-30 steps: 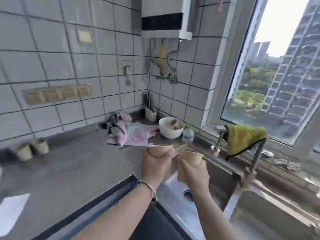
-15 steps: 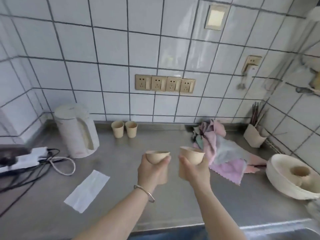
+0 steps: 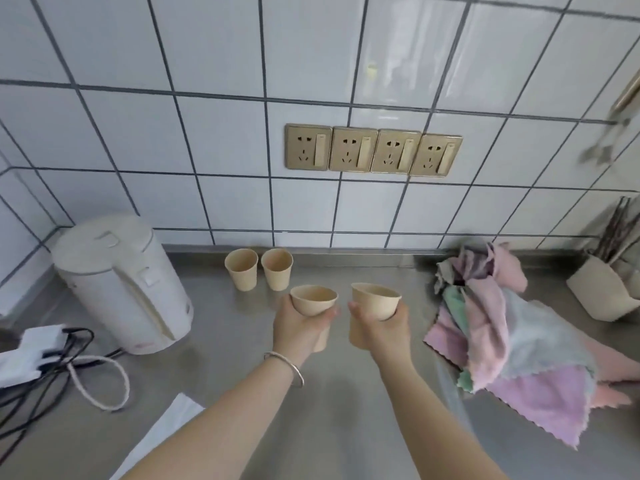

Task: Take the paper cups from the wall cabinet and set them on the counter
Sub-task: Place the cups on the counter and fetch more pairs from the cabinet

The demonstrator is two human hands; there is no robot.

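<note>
Left hand (image 3: 298, 327) fingers curled round one empty paper cup (image 3: 313, 304), right hand (image 3: 384, 325) gripped second empty cup (image 3: 374, 308), both held upright above steel counter (image 3: 225, 341), two more empty cups (image 3: 259, 269) stood touching by tiled wall, holder (image 3: 601, 289) with chopsticks at right.

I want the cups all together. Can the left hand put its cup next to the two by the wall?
Probably yes. The left hand holds its cup just in front of the two standing cups, with bare counter around them.
</note>
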